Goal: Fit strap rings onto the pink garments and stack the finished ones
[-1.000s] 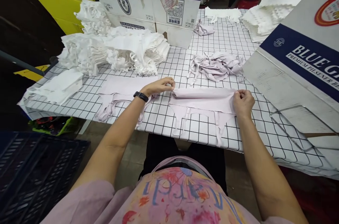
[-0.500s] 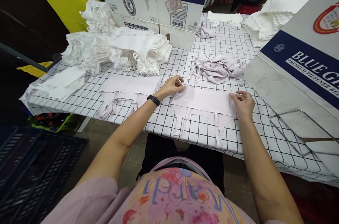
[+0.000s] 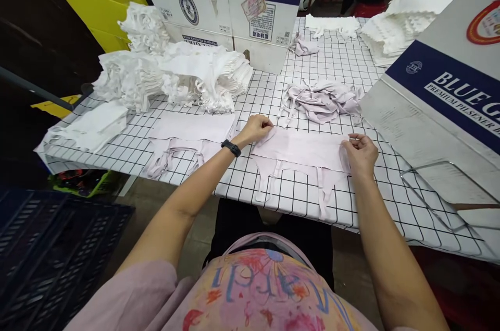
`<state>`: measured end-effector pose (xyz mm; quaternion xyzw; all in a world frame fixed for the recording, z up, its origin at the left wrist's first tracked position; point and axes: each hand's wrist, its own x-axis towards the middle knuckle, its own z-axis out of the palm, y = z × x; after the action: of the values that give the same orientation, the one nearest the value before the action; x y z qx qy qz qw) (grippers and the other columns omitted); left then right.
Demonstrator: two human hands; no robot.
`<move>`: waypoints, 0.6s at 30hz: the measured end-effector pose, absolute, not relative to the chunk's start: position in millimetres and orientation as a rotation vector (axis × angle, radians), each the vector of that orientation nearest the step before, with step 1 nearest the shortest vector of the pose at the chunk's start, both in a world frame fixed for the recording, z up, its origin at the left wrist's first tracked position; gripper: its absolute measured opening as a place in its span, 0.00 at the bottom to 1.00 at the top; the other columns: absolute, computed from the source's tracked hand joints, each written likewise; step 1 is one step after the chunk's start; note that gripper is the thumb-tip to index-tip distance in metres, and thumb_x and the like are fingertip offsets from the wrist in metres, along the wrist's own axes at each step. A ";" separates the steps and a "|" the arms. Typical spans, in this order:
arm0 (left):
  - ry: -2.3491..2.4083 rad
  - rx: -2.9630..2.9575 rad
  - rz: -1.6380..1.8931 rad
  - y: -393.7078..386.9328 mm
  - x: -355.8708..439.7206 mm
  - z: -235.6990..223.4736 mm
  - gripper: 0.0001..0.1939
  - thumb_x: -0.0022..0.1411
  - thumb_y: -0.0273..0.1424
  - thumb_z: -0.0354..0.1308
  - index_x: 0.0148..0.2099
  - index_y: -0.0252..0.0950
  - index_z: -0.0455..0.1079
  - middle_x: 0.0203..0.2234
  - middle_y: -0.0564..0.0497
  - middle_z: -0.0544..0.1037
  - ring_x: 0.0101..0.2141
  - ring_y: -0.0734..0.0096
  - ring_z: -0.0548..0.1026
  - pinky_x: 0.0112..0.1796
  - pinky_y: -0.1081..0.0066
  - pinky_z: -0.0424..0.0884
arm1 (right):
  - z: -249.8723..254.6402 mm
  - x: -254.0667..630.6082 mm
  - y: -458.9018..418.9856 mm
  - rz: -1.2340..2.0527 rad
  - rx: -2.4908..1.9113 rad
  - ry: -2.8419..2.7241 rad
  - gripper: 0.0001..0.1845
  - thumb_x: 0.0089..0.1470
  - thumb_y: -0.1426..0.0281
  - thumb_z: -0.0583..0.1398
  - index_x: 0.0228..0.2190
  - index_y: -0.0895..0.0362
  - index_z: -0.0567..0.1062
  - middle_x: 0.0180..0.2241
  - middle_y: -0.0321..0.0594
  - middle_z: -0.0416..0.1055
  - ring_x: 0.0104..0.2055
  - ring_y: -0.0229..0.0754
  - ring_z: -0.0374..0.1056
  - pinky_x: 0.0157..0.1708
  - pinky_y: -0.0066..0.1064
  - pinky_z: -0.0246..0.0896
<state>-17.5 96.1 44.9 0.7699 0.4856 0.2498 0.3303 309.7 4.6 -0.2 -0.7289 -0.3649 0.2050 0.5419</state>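
Note:
A pale pink strappy camisole top (image 3: 302, 148) lies flat on the checked tablecloth in front of me, its straps toward the near edge. At its upper left corner, my left hand (image 3: 255, 129) pinches the fabric between thumb and fingers. My right hand (image 3: 361, 155) is closed on the right edge of the same top. Left of it rests a folded stack of similar pink tops (image 3: 191, 129), straps also pointing toward me. Beyond my hands is a crumpled heap of pink tops (image 3: 322, 100).
White garments stand in bundled piles (image 3: 211, 75) at the back left, near a flatter white stack (image 3: 94, 125). A large carton (image 3: 258, 49) rises behind, another carton (image 3: 425, 96) leans at right beside a metal wire frame (image 3: 433, 195). A dark crate (image 3: 58, 247) sits lower left.
My left hand's raised fingers have closed down onto the top's left corner. The right hand keeps its place at the right edge. The view has shifted slightly.

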 end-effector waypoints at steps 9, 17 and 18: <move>0.798 2.103 0.455 88.5 -34.5 65.8 0.10 0.62 0.39 0.61 0.35 0.38 0.77 0.45 0.48 0.74 0.49 0.63 0.71 0.55 0.60 0.67 | -4.1 310.6 7.6 0.495 -1.737 -0.834 0.15 0.38 0.69 0.65 0.34 0.55 0.78 0.26 0.32 0.72 0.28 0.37 0.66 0.39 0.34 0.66; 1.063 2.406 0.053 88.5 -58.2 69.1 0.10 0.65 0.33 0.53 0.33 0.37 0.72 0.40 0.46 0.75 0.51 0.53 0.68 0.53 0.51 0.62 | -3.1 312.5 7.2 0.467 -1.772 -0.819 0.13 0.40 0.70 0.65 0.33 0.55 0.78 0.28 0.34 0.74 0.30 0.40 0.70 0.42 0.37 0.70; 1.096 2.425 0.048 88.3 -59.0 70.1 0.10 0.65 0.31 0.52 0.33 0.37 0.72 0.38 0.46 0.76 0.49 0.53 0.69 0.51 0.52 0.62 | -4.0 313.0 7.3 0.451 -1.784 -0.832 0.13 0.40 0.70 0.65 0.33 0.55 0.78 0.28 0.34 0.74 0.30 0.40 0.70 0.43 0.38 0.71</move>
<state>-59.0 88.3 70.1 0.8850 0.4000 0.0175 0.2375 313.0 7.3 -4.0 -0.7481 -0.3490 0.1890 0.5319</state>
